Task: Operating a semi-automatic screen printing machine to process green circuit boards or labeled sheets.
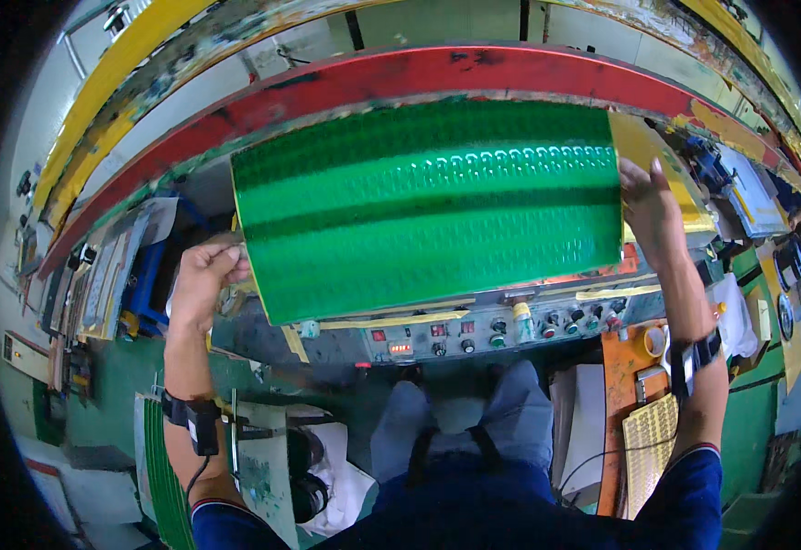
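Note:
A glossy green sheet (437, 206) with rows of small repeated shapes spans the space before me, above the machine's front. At its left edge my left hand (206, 275) is closed, pinching the edge between thumb and fingers. My right hand (652, 206) is at the opposite edge, its fingers bent against the sheet and its thumb pointing up. The sheet bows slightly and hides most of the machine bed under it. Close behind its far edge runs a red frame bar (373, 73).
Below the sheet is a control panel (400, 339) with knobs, buttons and a lit display. Yellow frame bars (107, 101) arch overhead. An orange bench (620, 367) at my right holds a yellow tape roll (650, 342) and patterned sheets (650, 440). A stand (268, 467) with dark bottles is lower left.

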`<state>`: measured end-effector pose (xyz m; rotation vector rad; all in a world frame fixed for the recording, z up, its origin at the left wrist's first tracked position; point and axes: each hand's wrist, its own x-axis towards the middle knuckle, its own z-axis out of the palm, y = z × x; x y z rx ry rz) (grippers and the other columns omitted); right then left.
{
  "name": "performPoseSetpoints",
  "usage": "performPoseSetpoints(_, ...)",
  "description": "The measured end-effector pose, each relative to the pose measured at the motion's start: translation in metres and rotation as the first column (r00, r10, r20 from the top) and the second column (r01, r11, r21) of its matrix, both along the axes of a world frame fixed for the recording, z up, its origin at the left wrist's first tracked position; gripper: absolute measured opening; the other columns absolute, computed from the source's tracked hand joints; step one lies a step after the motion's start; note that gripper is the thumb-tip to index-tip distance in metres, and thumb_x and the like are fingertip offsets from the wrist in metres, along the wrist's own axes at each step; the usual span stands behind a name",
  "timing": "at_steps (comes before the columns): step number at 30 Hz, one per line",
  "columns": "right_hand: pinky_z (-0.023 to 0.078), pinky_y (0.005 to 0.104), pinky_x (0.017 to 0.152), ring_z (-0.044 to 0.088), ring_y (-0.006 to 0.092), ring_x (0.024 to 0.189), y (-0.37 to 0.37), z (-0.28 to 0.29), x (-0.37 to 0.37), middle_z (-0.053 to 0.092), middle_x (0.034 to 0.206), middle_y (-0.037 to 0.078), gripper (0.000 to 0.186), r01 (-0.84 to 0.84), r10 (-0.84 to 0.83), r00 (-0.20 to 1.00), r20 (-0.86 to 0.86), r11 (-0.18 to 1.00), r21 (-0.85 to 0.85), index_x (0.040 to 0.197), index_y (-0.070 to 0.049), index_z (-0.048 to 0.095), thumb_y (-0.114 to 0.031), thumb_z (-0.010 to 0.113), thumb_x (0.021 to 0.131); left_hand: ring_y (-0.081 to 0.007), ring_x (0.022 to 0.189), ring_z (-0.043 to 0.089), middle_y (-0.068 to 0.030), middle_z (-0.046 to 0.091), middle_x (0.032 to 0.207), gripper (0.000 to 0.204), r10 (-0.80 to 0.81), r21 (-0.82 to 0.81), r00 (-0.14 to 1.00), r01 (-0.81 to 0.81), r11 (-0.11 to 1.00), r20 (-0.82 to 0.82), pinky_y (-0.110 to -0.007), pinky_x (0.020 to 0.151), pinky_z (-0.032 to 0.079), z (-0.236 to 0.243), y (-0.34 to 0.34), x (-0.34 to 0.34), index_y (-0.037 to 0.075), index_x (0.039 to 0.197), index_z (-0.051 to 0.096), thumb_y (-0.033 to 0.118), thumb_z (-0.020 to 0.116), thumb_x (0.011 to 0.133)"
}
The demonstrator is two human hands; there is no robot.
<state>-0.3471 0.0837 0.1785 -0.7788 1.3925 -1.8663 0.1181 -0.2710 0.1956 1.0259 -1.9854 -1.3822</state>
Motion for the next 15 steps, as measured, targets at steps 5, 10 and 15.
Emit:
performPoseSetpoints(5,0.030,0.0391,0.106,0.040,0.0245,0.128,0.038,-0.016,0.061,0.045,0.137,0.012,0.063,0.221,-0.260,0.887,-0.381,0.965,-0.142,0.138,0.003,0.037,-0.044,0.042,0.096,-0.0123,0.084,0.061,-0.0054,0.064,0.098,0.035,-0.001,-0.012,0.999,0.000,1.000,-0.032,-0.025,0.076,0.050,-0.002,0.027,0.022,0.002,0.124,0.053,0.005,0.052,0.089)
performPoseSetpoints(10,0.031,0.0396,0.106,0.039,0.0260,0.129,0.055,-0.004,0.090,0.039,0.141,0.016,0.069,0.336,-0.271,0.672,-0.689,0.941,-0.043,0.140,0.005,0.032,-0.048,0.040,0.096,-0.0140,0.091,0.061,-0.0095,0.060,0.108,0.035,0.057,-0.129,0.973,-0.088,0.988,-0.222,-0.026,0.081,0.050,-0.007,0.054,0.035,0.001,0.127,0.048,0.010,0.052,0.093)
performPoseSetpoints(15,0.028,0.0400,0.108,0.040,0.0280,0.128,0.053,-0.003,0.080,0.041,0.140,0.016,0.067,0.217,-0.295,0.825,-0.483,0.953,-0.211,0.138,0.005,0.037,-0.049,0.025,0.099,-0.0233,0.107,0.056,-0.0143,0.057,0.114,0.036,0.196,0.212,0.671,-0.060,0.976,-0.715,-0.037,0.095,0.044,-0.020,0.037,0.020,-0.002,0.122,0.050,0.025,0.049,0.097)
